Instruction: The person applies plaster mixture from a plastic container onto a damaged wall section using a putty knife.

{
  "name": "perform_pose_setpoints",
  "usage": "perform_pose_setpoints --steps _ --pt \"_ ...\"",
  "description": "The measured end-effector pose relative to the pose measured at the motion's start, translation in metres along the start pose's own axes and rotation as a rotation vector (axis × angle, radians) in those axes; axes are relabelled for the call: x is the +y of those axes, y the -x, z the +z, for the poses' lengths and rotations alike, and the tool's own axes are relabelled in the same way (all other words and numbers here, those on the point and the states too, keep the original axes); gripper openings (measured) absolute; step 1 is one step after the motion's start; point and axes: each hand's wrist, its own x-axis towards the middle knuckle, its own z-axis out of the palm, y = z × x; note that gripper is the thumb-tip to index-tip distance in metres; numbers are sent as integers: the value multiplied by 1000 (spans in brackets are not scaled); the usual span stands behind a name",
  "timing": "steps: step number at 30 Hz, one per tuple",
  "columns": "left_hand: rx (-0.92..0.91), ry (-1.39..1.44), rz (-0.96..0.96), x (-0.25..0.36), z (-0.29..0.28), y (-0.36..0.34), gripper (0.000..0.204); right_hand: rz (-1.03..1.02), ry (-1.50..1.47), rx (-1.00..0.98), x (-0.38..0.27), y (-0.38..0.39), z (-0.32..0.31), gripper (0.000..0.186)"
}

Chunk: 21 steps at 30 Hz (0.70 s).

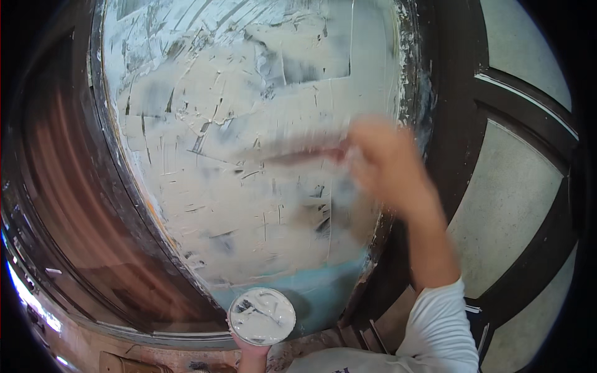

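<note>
In front of me stands a wall panel [249, 199] smeared with whitish filler, with rough ridges, dark bare patches and a blue-green strip low down. My right hand [382, 161] is raised before its right side, closed around a putty knife [305, 154]. The knife is smeared by motion and points left; whether its edge touches the wall I cannot tell. Low in the middle, my left hand [252, 349] grips a round tub [261, 316] from below. White paste with a dark mark on it shows inside the tub, and most of the left fingers are hidden beneath.
At the left is a dark-framed glazed panel with reddish-brown folds [93, 199] behind it. A dark wooden frame [457, 130] with pale panels [507, 199] stands close on the right. Along the wall's foot runs a dirty reddish ledge [199, 355].
</note>
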Motion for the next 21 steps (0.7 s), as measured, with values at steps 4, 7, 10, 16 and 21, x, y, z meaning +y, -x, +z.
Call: perform_pose_setpoints --steps 4,7,10,16,21 --pt "26 17 -53 -14 9 -5 60 544 -806 -323 -15 149 92 21" --pt "-17 95 -91 -26 20 2 60 1096 -1460 -313 -35 234 132 24" --pt "-52 126 -64 -38 26 8 60 1358 -1830 -303 -57 274 137 27" --pt "-71 95 -29 -78 34 42 60 1389 -1777 -291 -68 319 140 24" --pt "-29 83 13 -91 28 82 60 1355 -1480 -180 -83 318 136 20"
